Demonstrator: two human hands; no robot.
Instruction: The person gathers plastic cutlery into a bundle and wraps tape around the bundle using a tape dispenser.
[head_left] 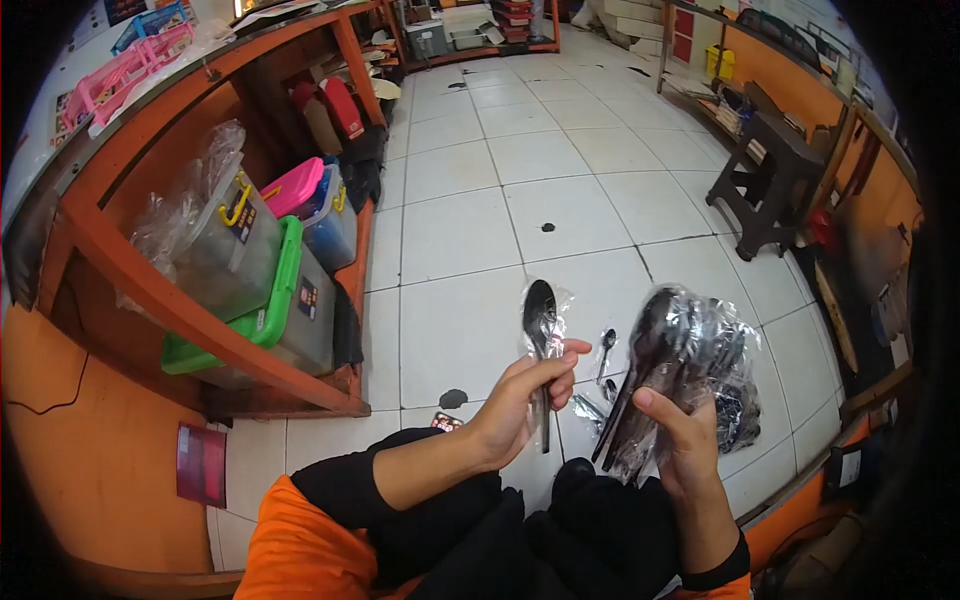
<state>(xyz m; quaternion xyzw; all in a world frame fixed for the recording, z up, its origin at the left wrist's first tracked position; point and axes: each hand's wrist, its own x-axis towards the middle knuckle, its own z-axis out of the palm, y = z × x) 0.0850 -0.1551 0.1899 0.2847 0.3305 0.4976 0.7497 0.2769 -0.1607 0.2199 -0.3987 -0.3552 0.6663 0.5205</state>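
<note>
A single black spoon (541, 308) in a clear plastic sleeve is held upright in my left hand (525, 400), between thumb and fingers, with its bowl up. My right hand (688, 440) grips a bunch of black spoons (665, 335) in clear wrappers, their bowls upward and handles pointing down. Between the two hands, a small black spoon (608, 340) lies on the floor. Beyond my right hand, more dark wrapped items (738, 415) rest on the tiles, partly hidden by the bunch.
An orange wooden shelf (130, 270) on the left holds clear bins, one with a green lid (290, 280) and one with a pink lid (293, 186). A dark plastic stool (765, 180) stands at the right. White tiled floor (455, 240) spreads ahead.
</note>
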